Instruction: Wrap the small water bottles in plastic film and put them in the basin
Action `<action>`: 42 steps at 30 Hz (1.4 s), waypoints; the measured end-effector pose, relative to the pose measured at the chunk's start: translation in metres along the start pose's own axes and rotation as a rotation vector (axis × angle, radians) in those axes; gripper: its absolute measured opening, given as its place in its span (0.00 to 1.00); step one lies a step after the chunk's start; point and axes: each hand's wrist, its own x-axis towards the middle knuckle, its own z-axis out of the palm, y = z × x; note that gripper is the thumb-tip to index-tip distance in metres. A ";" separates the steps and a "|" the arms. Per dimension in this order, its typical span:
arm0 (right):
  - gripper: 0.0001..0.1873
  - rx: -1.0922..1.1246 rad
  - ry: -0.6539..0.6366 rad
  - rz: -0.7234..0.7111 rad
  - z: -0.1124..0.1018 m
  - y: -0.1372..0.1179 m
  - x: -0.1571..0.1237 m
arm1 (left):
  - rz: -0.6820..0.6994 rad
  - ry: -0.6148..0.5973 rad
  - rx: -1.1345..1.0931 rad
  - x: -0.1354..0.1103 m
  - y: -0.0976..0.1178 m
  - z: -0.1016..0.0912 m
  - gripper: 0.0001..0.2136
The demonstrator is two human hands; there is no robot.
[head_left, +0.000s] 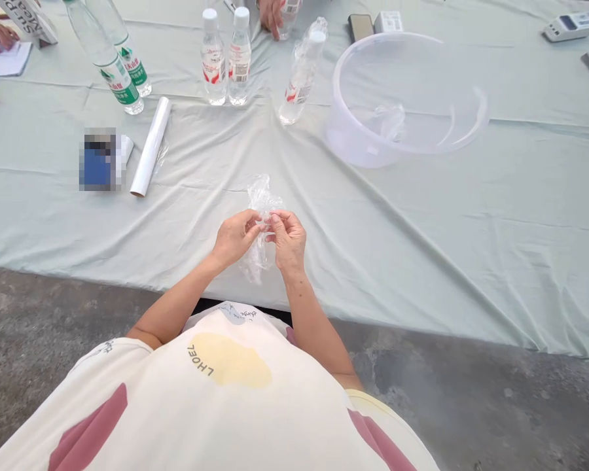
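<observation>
Close to the table's near edge, my left hand [236,237] and my right hand [287,239] meet over a crumpled piece of clear plastic film [259,191]. Both hands pinch the film between thumb and fingers. Part of it bunches up beyond my fingertips, and the rest hangs below them toward me. The exact spot where my fingertips grip is partly hidden. To the left of my hands lies a roll of plastic wrap [150,147] with some loose film along its side.
A clear tub [360,147] with crumpled film inside stands right of centre. Behind are small water bottles [214,65], one film-wrapped bottle [299,85] and tall bottles [120,82]. Other people's hands [271,16] show at the far side. A light green cloth [422,242] covers the table.
</observation>
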 end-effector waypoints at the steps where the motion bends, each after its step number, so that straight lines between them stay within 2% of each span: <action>1: 0.14 -0.016 0.046 -0.035 -0.003 0.001 0.003 | -0.054 0.004 -0.109 0.003 -0.004 0.000 0.05; 4: 0.15 -0.045 0.208 -0.115 -0.019 -0.001 0.017 | -0.233 0.073 -0.408 0.013 -0.018 -0.012 0.06; 7: 0.16 -0.083 0.319 -0.150 -0.042 -0.003 0.032 | -0.373 0.168 -0.512 0.019 -0.029 -0.032 0.07; 12: 0.15 -0.207 0.258 -0.044 -0.073 0.004 0.039 | -0.509 0.164 -0.495 0.017 -0.042 -0.055 0.08; 15: 0.17 -0.348 0.220 0.044 -0.085 0.008 0.037 | -0.540 0.121 -0.378 0.009 -0.047 -0.061 0.07; 17: 0.22 -0.499 0.218 0.058 -0.092 0.005 0.035 | -0.469 0.183 -0.163 0.003 -0.047 -0.064 0.11; 20: 0.26 -0.779 0.288 -0.067 -0.095 -0.005 0.031 | -0.173 0.368 0.299 -0.005 -0.041 -0.063 0.14; 21: 0.25 -0.856 0.295 -0.142 -0.093 -0.008 0.029 | -0.062 0.363 0.425 -0.006 -0.038 -0.061 0.12; 23: 0.20 -0.970 0.214 -0.295 -0.086 -0.013 0.025 | 0.106 0.202 0.602 -0.006 -0.031 -0.053 0.11; 25: 0.20 -1.083 0.009 -0.389 -0.079 -0.015 0.021 | 0.178 -0.041 0.736 -0.004 -0.026 -0.044 0.14; 26: 0.23 -1.153 -0.104 -0.394 -0.076 -0.015 0.020 | 0.174 -0.142 0.799 -0.002 -0.025 -0.041 0.19; 28: 0.34 -1.304 -0.294 -0.317 -0.076 -0.014 0.019 | 0.111 -0.284 0.905 0.001 -0.025 -0.037 0.31; 30: 0.42 -1.418 -0.401 -0.197 -0.084 -0.014 0.019 | 0.043 -0.373 0.959 0.004 -0.028 -0.039 0.40; 31: 0.43 -1.450 -0.434 -0.155 -0.091 -0.015 0.020 | 0.023 -0.405 0.968 0.006 -0.031 -0.042 0.42; 35: 0.39 -1.484 -0.522 -0.113 -0.125 -0.025 0.023 | 0.021 -0.481 0.948 0.011 -0.038 -0.054 0.49; 38: 0.39 -1.488 -0.548 -0.115 -0.142 -0.034 0.025 | 0.047 -0.498 0.933 0.012 -0.040 -0.057 0.53; 40: 0.38 -1.501 -0.472 -0.134 -0.145 -0.038 0.023 | 0.059 -0.497 0.932 0.012 -0.041 -0.057 0.54; 42: 0.35 -1.480 -0.351 -0.216 -0.143 -0.040 0.019 | 0.061 -0.491 0.930 0.011 -0.043 -0.056 0.54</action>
